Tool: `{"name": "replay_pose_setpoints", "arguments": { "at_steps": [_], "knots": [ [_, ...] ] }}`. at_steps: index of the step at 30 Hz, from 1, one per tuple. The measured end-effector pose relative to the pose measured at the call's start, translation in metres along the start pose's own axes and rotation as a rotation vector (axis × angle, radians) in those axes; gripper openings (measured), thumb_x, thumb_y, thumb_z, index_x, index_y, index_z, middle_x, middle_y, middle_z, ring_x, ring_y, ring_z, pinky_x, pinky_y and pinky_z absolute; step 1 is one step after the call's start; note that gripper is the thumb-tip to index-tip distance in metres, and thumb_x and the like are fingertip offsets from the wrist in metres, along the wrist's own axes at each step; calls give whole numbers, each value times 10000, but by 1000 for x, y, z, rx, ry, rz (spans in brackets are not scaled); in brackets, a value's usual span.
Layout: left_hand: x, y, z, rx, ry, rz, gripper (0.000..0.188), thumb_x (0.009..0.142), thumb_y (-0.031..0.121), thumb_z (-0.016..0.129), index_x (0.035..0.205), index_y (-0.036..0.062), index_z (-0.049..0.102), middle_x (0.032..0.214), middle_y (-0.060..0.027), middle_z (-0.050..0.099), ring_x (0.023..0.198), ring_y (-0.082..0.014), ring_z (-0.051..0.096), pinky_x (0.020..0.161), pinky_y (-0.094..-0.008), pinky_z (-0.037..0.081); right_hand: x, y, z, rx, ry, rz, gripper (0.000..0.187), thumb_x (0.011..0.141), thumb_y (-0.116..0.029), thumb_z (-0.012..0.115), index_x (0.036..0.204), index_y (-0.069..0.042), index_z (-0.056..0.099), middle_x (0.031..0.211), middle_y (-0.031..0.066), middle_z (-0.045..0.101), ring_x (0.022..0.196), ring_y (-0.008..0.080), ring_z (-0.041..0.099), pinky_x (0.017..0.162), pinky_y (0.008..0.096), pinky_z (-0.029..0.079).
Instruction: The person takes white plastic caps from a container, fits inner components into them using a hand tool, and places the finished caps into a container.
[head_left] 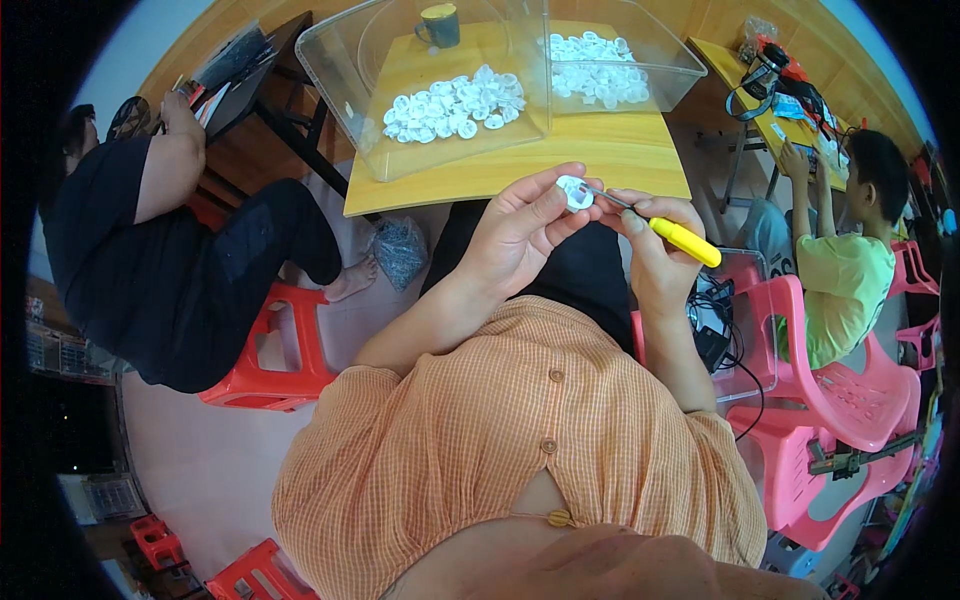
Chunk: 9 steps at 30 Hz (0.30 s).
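Between the thumb and fingers of my left hand (515,232) is a small round white plastic piece (574,194), held up in front of the table's near edge. My right hand (662,255) grips a screwdriver with a yellow handle (686,242). Its thin metal shaft points left, and the tip is at the white piece; whether it sits in a hole or only touches cannot be made out. A heap of similar white pieces (450,108) lies in the left clear plastic bin (350,120), and another heap (598,72) lies in the right clear bin (672,62).
Both bins stand on a yellow wooden table (640,160), with a dark mug (440,28) behind. A person in dark clothes (150,250) sits at left on a red stool (285,345). Another in a green shirt (845,285) sits at right, near pink chairs (860,395) and black cables (715,335).
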<state>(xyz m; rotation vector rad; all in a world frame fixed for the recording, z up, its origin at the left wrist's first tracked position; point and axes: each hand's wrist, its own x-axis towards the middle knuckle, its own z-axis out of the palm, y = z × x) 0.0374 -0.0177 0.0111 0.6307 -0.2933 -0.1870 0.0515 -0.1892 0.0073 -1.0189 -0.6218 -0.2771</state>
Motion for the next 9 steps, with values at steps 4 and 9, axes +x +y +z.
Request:
{"name": "replay_pose_setpoints", "arguments": {
  "at_steps": [4, 9],
  "knots": [
    [-1, 0, -1, 14, 14, -1, 369, 936, 111, 568, 1273, -24, 502, 1192, -178, 592, 1027, -193, 631, 931, -288, 517, 0, -1, 0, -28, -4, -4, 149, 847, 85, 593, 962, 0, 555, 1020, 223, 647, 945, 303, 669, 829, 410, 567],
    [-1, -1, -1, -9, 13, 3, 399, 935, 105, 565, 1296, -34, 467, 1208, -187, 578, 1012, -197, 646, 902, -277, 537, -1, 2, -3, -24, -18, -1, 145, 855, 76, 590, 967, -11, 561, 1042, 230, 645, 958, 308, 668, 822, 416, 568]
  ]
}}
